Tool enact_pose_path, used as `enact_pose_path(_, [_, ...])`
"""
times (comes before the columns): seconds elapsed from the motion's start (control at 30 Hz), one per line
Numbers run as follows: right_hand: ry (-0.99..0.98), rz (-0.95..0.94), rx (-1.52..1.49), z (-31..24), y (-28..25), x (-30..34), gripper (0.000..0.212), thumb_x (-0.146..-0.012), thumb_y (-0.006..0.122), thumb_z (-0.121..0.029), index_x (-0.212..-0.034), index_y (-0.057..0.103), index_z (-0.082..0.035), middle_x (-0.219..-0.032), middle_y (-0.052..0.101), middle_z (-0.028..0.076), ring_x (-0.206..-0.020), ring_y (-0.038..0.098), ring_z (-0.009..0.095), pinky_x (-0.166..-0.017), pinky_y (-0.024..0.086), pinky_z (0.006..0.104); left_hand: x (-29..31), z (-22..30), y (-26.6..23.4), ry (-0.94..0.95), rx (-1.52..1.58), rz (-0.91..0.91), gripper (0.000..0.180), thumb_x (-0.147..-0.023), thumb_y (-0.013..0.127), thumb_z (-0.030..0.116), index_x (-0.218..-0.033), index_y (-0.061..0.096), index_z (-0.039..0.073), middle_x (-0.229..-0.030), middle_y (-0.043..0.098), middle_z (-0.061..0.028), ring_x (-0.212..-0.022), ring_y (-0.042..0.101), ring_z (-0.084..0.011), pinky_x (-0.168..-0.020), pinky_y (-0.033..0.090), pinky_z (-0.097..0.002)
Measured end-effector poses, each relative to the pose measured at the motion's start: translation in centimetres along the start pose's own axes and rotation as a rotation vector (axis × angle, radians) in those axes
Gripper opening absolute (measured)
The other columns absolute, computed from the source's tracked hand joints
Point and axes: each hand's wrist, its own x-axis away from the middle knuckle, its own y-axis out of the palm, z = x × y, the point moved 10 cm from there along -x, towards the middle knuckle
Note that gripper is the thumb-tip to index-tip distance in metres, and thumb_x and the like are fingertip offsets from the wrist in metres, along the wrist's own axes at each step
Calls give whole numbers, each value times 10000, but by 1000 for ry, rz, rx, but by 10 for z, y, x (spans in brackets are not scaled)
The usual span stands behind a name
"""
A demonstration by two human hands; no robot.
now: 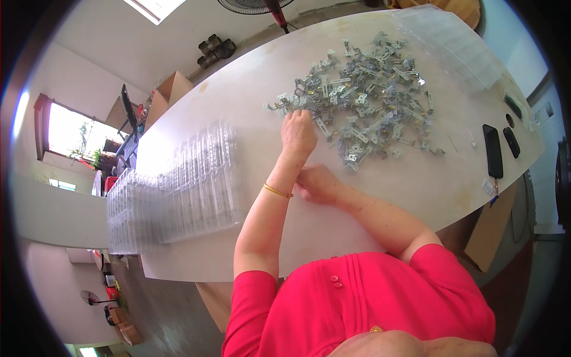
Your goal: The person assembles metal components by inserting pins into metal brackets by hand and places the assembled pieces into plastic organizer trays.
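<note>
A heap of small metal brackets, silvery with some brass-coloured bits, spreads over the far middle of the pale table. My left hand reaches to the heap's near left edge, fingertips pressed together against the brackets there. Whatever is between those fingers is hidden by the hand itself. Close to my left wrist, my right hand is curled just above the table. Its fingertips are partly behind my left forearm, so I cannot see what they hold, if anything.
Stacked clear plastic trays stand on the table's left, and more clear trays lie at the far right. A black phone and a smaller black object rest near the right edge. A fan stands beyond the table.
</note>
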Motion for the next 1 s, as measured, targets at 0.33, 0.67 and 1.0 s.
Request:
enact_pose_path(0.33, [47,-47,50,14,10,3,89,-811,590,-96,-884,641,-82,-840,679,120,-777,663,344,-685,529,457,-10,2,19,20,-92,-11,98,-780,565,22,-870,596,45,-935,667,-159,-953,605,-345,-863,465,-432])
enact_pose_path(0.67, [19,-17,30,9,-2,4,132,-854,619,-132,-972,625,-74,-836,673,138,-774,656,355,-687,519,468,6,20,-51,-39,380,209,25,-800,605,31,-819,597,16,-835,658,-166,-855,613,-377,-778,486,-460])
enact_pose_path(1.0, [181,-28,-525,19,-1,3,63,-903,624,-116,-902,644,-56,-702,633,67,-653,622,166,-620,497,303,95,-106,-39,-660,876,-21,123,-836,653,56,-903,647,-47,-728,621,-44,-640,581,-97,-577,501,-259])
